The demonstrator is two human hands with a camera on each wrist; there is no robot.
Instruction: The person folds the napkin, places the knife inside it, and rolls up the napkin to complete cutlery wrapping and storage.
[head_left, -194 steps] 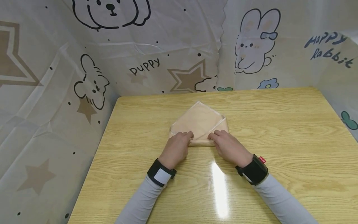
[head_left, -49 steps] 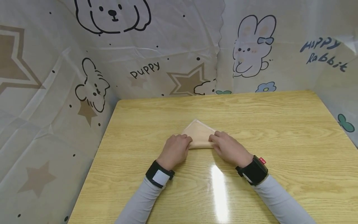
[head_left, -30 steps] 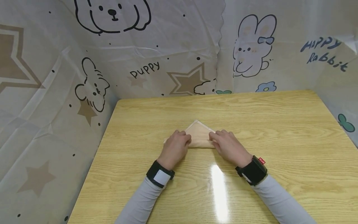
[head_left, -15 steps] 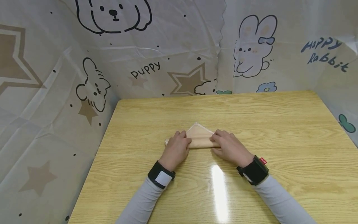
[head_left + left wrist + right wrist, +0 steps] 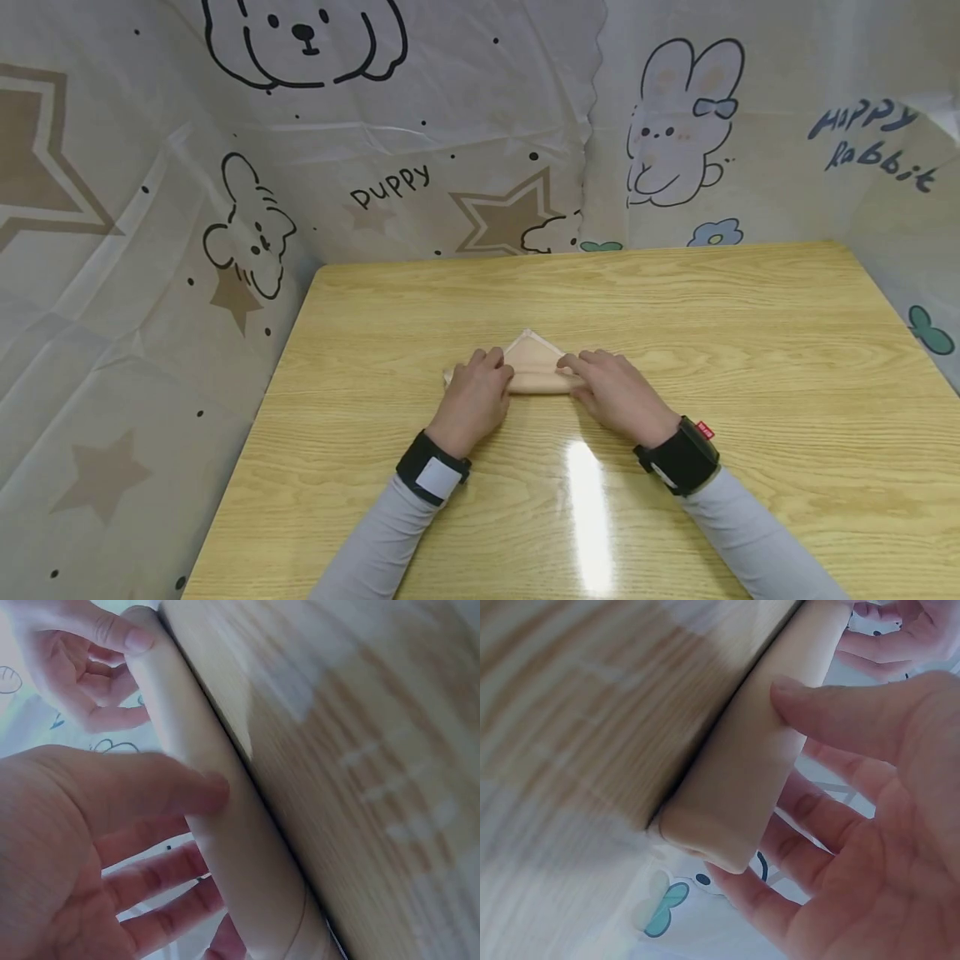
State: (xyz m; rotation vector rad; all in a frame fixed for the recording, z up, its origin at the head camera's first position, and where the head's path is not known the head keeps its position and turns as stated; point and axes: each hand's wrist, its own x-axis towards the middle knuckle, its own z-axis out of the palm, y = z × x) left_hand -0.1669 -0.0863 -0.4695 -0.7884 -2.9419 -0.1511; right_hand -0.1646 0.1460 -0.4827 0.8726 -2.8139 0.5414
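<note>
A peach cloth (image 5: 534, 354) with pale edging lies at mid-table, its near side rolled into a thick tube and its far part still a flat triangle pointing away. My left hand (image 5: 474, 392) holds the left part of the roll, hiding much of it; one end pokes out beyond the knuckles. My right hand (image 5: 618, 393) grips the right part. In the left wrist view, the left thumb (image 5: 202, 793) presses the near side of the rolled cloth (image 5: 240, 855), fingers behind it. The right wrist view shows the right thumb (image 5: 791, 697) likewise against the roll (image 5: 739, 761), near its folded end.
The wooden table (image 5: 360, 333) reaches back to a cartoon-printed fabric backdrop (image 5: 480, 125), which also stands along both sides. A bright light reflection (image 5: 590, 517) lies on the tabletop before the hands. Black bands (image 5: 433, 467) circle both wrists over grey sleeves.
The cloth has gone from a broad, flat five-sided shape to a roll with a small triangle beyond it. Both hands have stayed in nearly the same place; the right fingers shifted slightly on the roll.
</note>
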